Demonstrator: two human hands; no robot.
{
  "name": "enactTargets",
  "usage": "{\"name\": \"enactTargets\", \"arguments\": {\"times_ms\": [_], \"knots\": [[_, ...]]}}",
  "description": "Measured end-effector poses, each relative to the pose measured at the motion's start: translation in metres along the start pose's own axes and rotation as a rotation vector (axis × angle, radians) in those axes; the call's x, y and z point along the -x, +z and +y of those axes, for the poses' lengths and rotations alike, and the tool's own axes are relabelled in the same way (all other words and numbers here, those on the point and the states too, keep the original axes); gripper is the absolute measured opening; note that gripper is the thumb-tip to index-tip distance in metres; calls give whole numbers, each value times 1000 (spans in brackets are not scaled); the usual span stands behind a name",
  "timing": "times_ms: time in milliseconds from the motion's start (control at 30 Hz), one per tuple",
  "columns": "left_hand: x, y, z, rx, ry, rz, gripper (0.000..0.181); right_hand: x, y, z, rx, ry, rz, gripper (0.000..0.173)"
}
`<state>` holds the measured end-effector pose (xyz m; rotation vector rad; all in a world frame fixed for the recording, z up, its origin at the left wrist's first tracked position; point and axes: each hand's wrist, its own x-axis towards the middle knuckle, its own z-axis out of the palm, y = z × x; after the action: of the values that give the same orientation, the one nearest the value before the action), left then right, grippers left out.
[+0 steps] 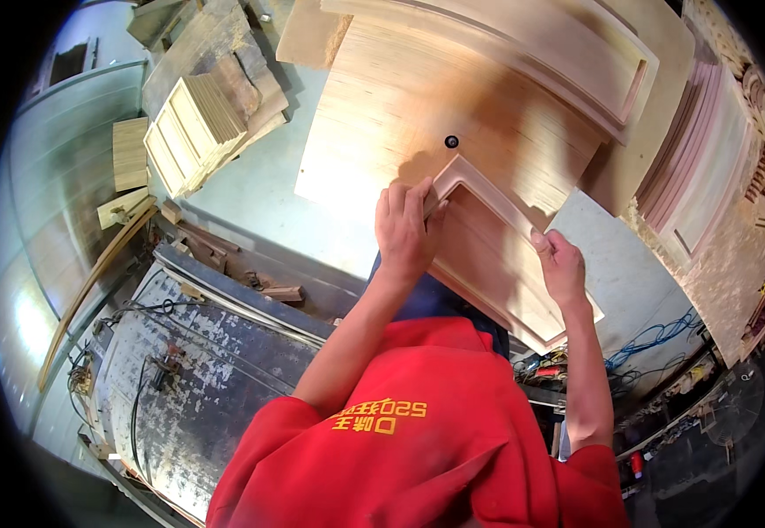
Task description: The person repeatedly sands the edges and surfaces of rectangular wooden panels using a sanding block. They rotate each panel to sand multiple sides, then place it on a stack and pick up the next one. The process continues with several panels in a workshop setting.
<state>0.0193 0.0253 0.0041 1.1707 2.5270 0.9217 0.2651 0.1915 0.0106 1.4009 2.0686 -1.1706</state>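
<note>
Both my hands hold a framed wooden panel (488, 237) in front of my body, tilted across the view. My left hand (405, 231) grips its frame near the upper left corner, with the fingers over the edge. My right hand (561, 267) pinches the frame's right long side. One corner of the frame lies over a broad plywood board (382, 125). Just beyond that corner, a small round black bit (451, 141) stands up from the board.
A larger framed panel (561, 46) lies at the far edge of the board. Stacked panels stand at left (191, 132) and right (693, 152). Blue hose (653, 343) hangs at lower right. A worn metal-topped table (224, 350) is at lower left, with wood scraps (283, 293) beside it.
</note>
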Motion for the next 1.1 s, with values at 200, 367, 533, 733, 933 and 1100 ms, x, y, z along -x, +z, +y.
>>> {"name": "enactTargets", "arguments": {"times_ms": [200, 367, 533, 733, 933, 1100], "knots": [[10, 3, -4, -48, -68, 104, 43, 101, -10, 110, 64, 213, 571, 49], [-3, 2, -1, -37, -42, 75, 45, 129, 13, 173, -648, 521, 208, 40], [-7, 3, -1, -41, -31, 75, 45, 125, 3, 155, -569, 545, 242, 40], [-9, 2, -8, -68, -39, 69, 47, 111, -1, 157, -434, 467, 268, 44], [-21, -8, -32, -118, -70, 94, 47, 81, -22, 123, -284, 378, 239, 48], [-34, -23, -53, -154, -108, 101, 41, 60, -36, 78, -208, 323, 189, 52]]}}
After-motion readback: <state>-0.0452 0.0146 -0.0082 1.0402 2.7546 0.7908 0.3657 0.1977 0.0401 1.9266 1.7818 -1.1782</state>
